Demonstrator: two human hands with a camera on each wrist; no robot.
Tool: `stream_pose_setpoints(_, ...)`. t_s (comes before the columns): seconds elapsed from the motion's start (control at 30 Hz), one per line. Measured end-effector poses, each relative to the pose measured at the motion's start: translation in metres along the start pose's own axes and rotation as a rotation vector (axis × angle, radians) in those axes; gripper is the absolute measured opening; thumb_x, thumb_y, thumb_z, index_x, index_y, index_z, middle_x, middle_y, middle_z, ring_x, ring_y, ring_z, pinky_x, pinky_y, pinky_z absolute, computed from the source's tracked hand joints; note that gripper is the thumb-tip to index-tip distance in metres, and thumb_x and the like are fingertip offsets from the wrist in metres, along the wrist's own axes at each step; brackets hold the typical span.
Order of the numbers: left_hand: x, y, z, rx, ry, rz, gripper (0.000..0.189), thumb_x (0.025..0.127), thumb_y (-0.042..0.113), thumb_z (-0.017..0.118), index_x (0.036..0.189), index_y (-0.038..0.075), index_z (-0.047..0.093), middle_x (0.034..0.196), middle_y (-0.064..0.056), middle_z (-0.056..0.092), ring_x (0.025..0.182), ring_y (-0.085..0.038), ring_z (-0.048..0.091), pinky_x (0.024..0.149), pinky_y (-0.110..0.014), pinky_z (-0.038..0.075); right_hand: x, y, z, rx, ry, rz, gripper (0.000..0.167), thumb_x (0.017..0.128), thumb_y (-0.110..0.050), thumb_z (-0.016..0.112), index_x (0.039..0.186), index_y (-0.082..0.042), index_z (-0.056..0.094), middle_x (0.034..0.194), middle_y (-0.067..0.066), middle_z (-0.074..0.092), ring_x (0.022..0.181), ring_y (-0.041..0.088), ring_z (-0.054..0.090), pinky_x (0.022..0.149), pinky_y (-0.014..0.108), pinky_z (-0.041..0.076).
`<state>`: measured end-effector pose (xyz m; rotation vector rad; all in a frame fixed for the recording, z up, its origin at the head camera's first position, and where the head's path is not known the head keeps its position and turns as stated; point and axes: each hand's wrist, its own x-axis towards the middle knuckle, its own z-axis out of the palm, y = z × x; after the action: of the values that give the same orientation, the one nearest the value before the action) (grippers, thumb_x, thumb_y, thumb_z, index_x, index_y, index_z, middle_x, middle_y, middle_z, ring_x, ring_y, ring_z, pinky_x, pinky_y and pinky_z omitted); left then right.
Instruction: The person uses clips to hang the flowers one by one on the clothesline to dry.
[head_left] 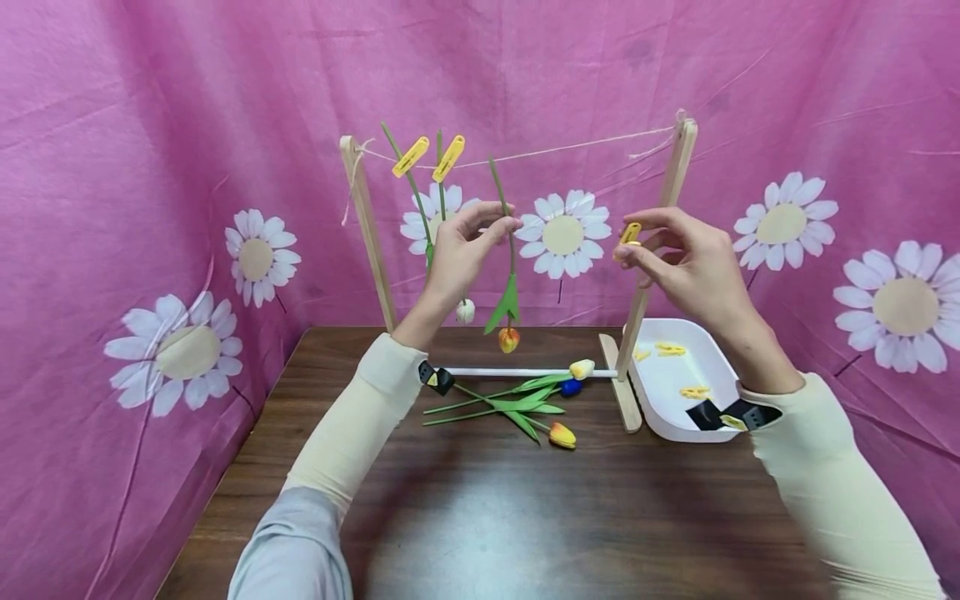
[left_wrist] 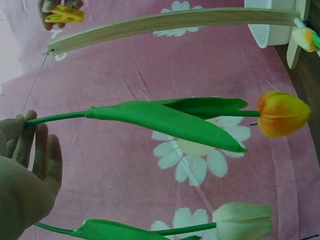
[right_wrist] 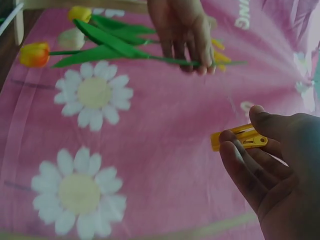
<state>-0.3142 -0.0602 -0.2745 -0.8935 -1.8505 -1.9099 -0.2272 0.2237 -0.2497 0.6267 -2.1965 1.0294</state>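
My left hand (head_left: 463, 254) pinches the green stem of an orange-yellow artificial tulip (head_left: 509, 340) between thumb and fingers. The tulip hangs head down, its stem end just under the string (head_left: 570, 149). To the right, near the wooden post, my right hand (head_left: 697, 262) holds a yellow clothespin (right_wrist: 240, 138) in its fingertips. Two more yellow clothespins sit on the string at left, one (head_left: 411, 157) on a stem partly hidden by my left hand, the other (head_left: 448, 159) on the stem of a white tulip (head_left: 466, 312). Both of these hang with their blooms downward.
The string runs between a left post (head_left: 367, 233) and a right post (head_left: 677, 171), joined low by a white rod (head_left: 480, 372). Several tulips, including a blue one (head_left: 571, 387), lie on the table (head_left: 450, 517). A white tray (head_left: 660, 423) with yellow clothespins stands at right.
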Motion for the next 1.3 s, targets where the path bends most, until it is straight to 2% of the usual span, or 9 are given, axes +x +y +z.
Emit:
stream_pose_setpoints(0.1, 0.004, 0.002, 0.0, -0.055, -0.001, 0.007, 0.02, 0.103, 0.007, 0.07, 0.121, -0.003, 0.073, 0.107, -0.015, 0.08, 0.096, -0.024, 0.077, 0.094, -0.042, 0.064, 0.009, -0.01, 0.006, 0.028, -0.003, -0.031, 0.033, 0.092, 0.0, 0.082, 0.124, -0.005, 0.074, 0.092, -0.006, 0.078, 0.072, -0.009, 0.071, 0.06, 0.013, 0.057)
stream_pose_setpoints(0.2, 0.008, 0.004, 0.001, -0.089, 0.0, 0.001, 0.021, 0.104, 0.005, 0.068, 0.122, -0.004, 0.071, 0.106, -0.017, 0.08, 0.092, -0.013, 0.078, 0.095, -0.047, 0.064, 0.018, -0.019, 0.012, 0.07, -0.004, -0.038, 0.032, 0.092, -0.001, 0.082, 0.123, -0.004, 0.075, 0.098, -0.011, 0.074, 0.071, -0.006, 0.071, 0.058, 0.016, 0.058)
stream_pose_setpoints(0.33, 0.014, 0.008, 0.002, -0.1, 0.017, -0.01, 0.021, 0.105, 0.005, 0.067, 0.123, -0.005, 0.07, 0.105, -0.016, 0.08, 0.091, -0.013, 0.078, 0.095, -0.049, 0.064, 0.032, -0.03, 0.018, 0.111, -0.002, -0.004, 0.031, 0.093, -0.002, 0.081, 0.124, -0.003, 0.075, 0.1, -0.012, 0.072, 0.067, -0.001, 0.071, 0.057, 0.017, 0.058)
stream_pose_setpoints(0.53, 0.021, 0.012, 0.002, -0.101, 0.059, 0.0, 0.022, 0.105, 0.006, 0.066, 0.124, -0.005, 0.071, 0.103, -0.011, 0.081, 0.09, -0.012, 0.078, 0.092, -0.043, 0.065, 0.055, -0.041, 0.024, 0.172, 0.018, 0.035, 0.025, 0.096, -0.005, 0.08, 0.12, 0.001, 0.075, 0.088, -0.017, 0.074, 0.07, 0.003, 0.072, 0.051, 0.018, 0.055)
stream_pose_setpoints(0.7, 0.024, 0.012, 0.003, -0.109, 0.107, 0.002, 0.023, 0.105, 0.006, 0.067, 0.123, -0.007, 0.071, 0.106, -0.022, 0.079, 0.088, -0.011, 0.078, 0.09, -0.041, 0.066, 0.073, -0.047, 0.031, 0.237, 0.037, 0.045, 0.022, 0.095, -0.004, 0.08, 0.116, 0.002, 0.075, 0.086, -0.016, 0.077, 0.067, 0.004, 0.07, 0.046, 0.017, 0.047)
stream_pose_setpoints(0.9, 0.026, 0.011, 0.005, -0.122, 0.178, -0.024, 0.024, 0.104, 0.006, 0.068, 0.124, -0.007, 0.072, 0.11, -0.028, 0.078, 0.086, -0.01, 0.078, 0.093, -0.046, 0.065, 0.095, -0.054, 0.043, 0.367, 0.056, 0.061, 0.014, 0.092, -0.002, 0.082, 0.105, 0.0, 0.078, 0.075, -0.012, 0.077, 0.054, 0.006, 0.062, 0.042, 0.017, 0.04)
stream_pose_setpoints(1.03, 0.027, 0.011, 0.007, -0.135, 0.204, -0.02, 0.025, 0.104, 0.005, 0.068, 0.125, -0.008, 0.072, 0.112, -0.032, 0.076, 0.086, -0.01, 0.078, 0.093, -0.043, 0.065, 0.111, -0.062, 0.053, 0.438, 0.067, 0.067, 0.006, 0.091, -0.001, 0.083, 0.097, -0.001, 0.079, 0.077, -0.008, 0.077, 0.049, 0.009, 0.06, 0.044, 0.018, 0.042)
stream_pose_setpoints(1.13, 0.027, 0.011, 0.007, -0.132, 0.223, -0.021, 0.024, 0.104, 0.004, 0.068, 0.124, -0.008, 0.071, 0.111, -0.029, 0.078, 0.087, -0.01, 0.079, 0.091, -0.038, 0.066, 0.121, -0.068, 0.06, 0.476, 0.078, 0.092, 0.004, 0.091, -0.001, 0.083, 0.09, -0.003, 0.079, 0.078, -0.005, 0.077, 0.045, 0.01, 0.058, 0.046, 0.019, 0.046)
stream_pose_setpoints(1.3, 0.028, 0.011, 0.008, -0.123, 0.255, -0.011, 0.023, 0.102, 0.003, 0.07, 0.122, -0.009, 0.07, 0.109, -0.025, 0.079, 0.086, -0.01, 0.079, 0.091, -0.041, 0.066, 0.134, -0.073, 0.07, 0.513, 0.085, 0.156, 0.007, 0.09, -0.002, 0.084, 0.086, -0.006, 0.08, 0.078, -0.003, 0.075, 0.041, 0.011, 0.054, 0.044, 0.021, 0.047)
